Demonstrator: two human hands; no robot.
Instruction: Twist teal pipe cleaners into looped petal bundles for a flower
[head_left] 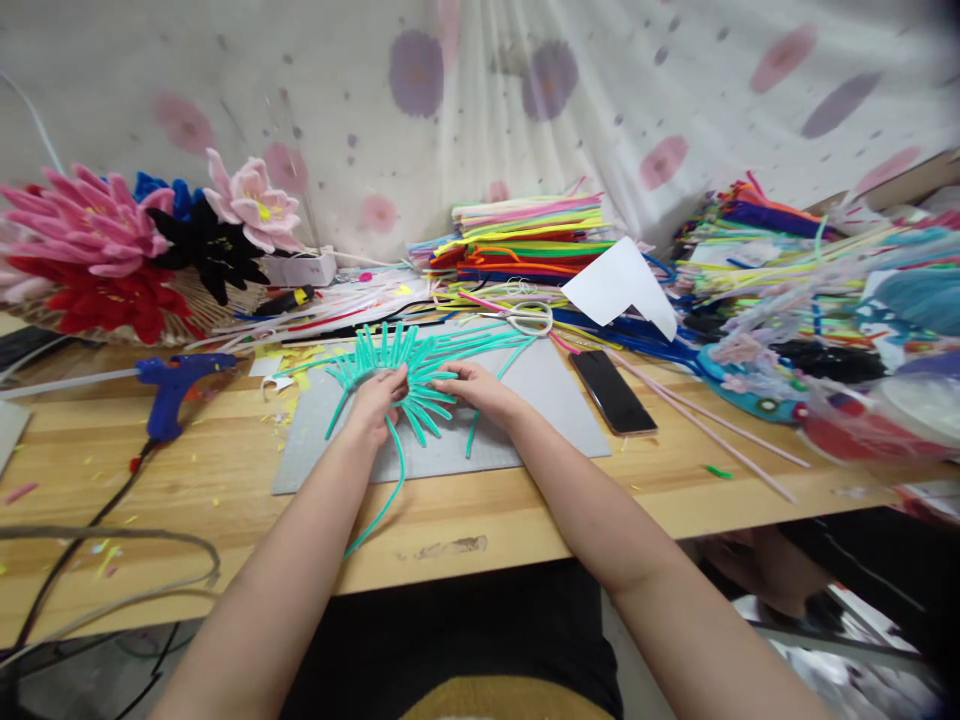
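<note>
A teal pipe-cleaner piece [426,405] with many looped spikes fanning out is held above a grey board [450,455]. My left hand [381,398] is closed on its inner edge, and a long teal tail [401,470] hangs from there towards the table's front edge. At the piece's right side, my right hand [472,388] has its thumb and fingers pinched on the tip of a spike. More teal pipe cleaners [480,345] lie across the back of the board.
A blue glue gun [171,390] lies left, near pipe-cleaner flowers [97,230]. Scissors [531,318] and pipe-cleaner bundles [532,240] are behind the board. A black phone [611,390] lies right, before a white paper [622,285] and a plastic-wrapped pile [885,390].
</note>
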